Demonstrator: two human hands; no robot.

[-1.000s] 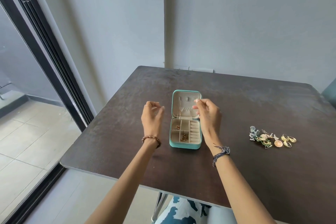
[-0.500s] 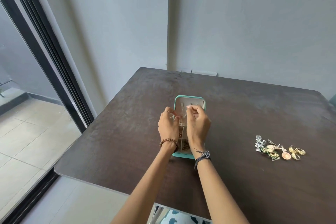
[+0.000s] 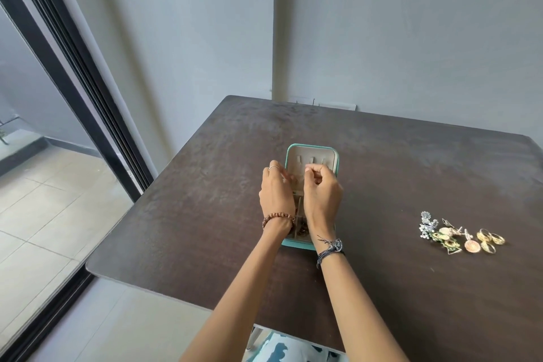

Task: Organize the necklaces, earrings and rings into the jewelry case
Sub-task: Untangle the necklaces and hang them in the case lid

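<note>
A teal jewelry case (image 3: 311, 147) stands open on the dark table (image 3: 205, 200), its beige lid upright with small hooks. Both my hands are raised in front of the lid. My right hand (image 3: 321, 194) pinches a thin necklace chain (image 3: 296, 183) just below the hooks. My left hand (image 3: 274, 194), fingers curled, pinches the same chain from the left. The chain is barely visible between them. My wrists cover most of the tray compartments; a few small pieces show in the near ones. A pile of loose earrings and rings (image 3: 461, 235) lies to the right.
The table's left edge (image 3: 123, 209) runs beside a black-framed sliding glass door (image 3: 73, 67). A grey wall stands behind the table. A patterned seat (image 3: 273, 347) shows under the near table edge.
My left hand has moved right from beside the case to the lid and joined my right hand there. Both hands now work close together at the lid. The view has tilted slightly.
</note>
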